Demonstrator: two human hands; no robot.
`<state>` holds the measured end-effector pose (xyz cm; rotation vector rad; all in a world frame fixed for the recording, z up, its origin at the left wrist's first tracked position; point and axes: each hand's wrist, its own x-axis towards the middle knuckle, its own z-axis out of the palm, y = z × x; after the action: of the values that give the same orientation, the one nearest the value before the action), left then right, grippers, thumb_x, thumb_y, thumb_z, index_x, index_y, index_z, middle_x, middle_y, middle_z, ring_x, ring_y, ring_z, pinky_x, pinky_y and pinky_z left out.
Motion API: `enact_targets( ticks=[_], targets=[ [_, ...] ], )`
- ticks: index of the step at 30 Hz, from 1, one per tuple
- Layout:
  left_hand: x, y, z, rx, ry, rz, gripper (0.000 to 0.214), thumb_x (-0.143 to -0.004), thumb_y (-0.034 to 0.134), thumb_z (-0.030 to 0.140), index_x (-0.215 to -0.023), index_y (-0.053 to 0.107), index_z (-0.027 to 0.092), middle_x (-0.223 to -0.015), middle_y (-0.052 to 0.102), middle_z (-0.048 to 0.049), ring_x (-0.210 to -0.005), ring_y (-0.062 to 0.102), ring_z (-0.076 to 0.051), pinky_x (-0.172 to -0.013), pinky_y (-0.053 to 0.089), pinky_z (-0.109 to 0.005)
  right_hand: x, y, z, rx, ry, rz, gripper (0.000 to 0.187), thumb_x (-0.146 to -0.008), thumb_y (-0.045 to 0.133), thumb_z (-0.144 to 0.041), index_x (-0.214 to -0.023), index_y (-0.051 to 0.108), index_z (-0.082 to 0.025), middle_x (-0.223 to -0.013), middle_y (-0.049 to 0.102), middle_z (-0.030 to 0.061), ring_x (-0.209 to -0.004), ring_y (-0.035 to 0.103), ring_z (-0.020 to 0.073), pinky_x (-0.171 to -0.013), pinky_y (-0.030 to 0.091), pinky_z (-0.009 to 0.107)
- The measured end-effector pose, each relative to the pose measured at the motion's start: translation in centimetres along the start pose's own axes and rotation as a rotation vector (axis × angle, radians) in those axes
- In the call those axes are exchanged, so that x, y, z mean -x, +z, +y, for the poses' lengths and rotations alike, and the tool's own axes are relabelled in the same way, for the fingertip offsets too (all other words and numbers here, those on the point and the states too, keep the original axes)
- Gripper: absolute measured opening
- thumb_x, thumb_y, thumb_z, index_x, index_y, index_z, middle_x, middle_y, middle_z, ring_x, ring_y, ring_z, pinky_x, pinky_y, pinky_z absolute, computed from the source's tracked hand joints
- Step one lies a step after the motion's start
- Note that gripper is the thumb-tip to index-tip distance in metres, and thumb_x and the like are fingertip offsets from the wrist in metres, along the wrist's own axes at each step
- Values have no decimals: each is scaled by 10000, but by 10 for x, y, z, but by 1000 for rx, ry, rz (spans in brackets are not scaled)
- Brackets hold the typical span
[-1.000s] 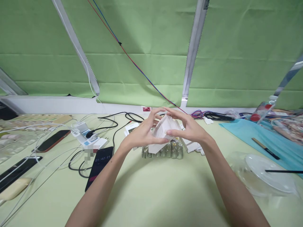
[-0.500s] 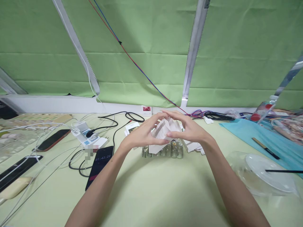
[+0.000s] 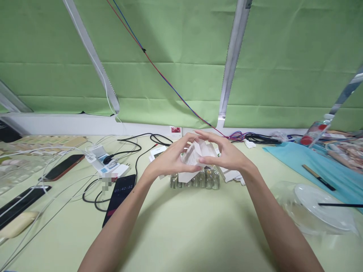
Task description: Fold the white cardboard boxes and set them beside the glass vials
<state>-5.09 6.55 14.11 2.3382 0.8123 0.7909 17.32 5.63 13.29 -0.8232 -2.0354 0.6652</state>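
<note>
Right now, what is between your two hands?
A small white carton, gripped by the left hand and the right hand, as the head view shows.

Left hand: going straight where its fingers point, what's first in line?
The white box that the left hand grips; just past it, probably the right hand, though depth is unclear.

Black phone [image 3: 119, 198], tangled cables [image 3: 258, 139], clear lid [image 3: 320, 206], perhaps a bottle [image 3: 314, 133]

It is a makeshift workstation: a pale green desk [image 3: 184, 226] backed by green cloth screens [image 3: 176, 45], strewn with charging phones [image 3: 119, 196], tangled cables [image 3: 141, 140] and small glass vials [image 3: 208, 179].
</note>
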Motion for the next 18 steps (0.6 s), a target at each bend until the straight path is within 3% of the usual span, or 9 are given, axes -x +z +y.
enact_targets(
  ticks=[5, 18],
  targets=[
    [0, 1, -2, -3, -15, 21, 575, -739, 796, 412, -1190, 458, 294, -1293, 561, -42, -1137, 609, -244, -1006, 495, -417, 0, 1, 1, -19, 11, 7, 780, -771, 819, -482, -1480, 509, -384, -1500, 564, 30, -1351, 550, 310, -1139, 417, 540],
    [0, 0, -5, 8, -6, 41, 606, -728, 813, 433, -1197, 456, 295, -1302, 549, -51, -1152, 607, -251, -1006, 501, -421, -2, 2, 5, -49, -7, 41, 783, -757, 835, -474, -1469, 523, -381, -1448, 607, 37, -1334, 561, 298, -1126, 442, 526]
  ],
)
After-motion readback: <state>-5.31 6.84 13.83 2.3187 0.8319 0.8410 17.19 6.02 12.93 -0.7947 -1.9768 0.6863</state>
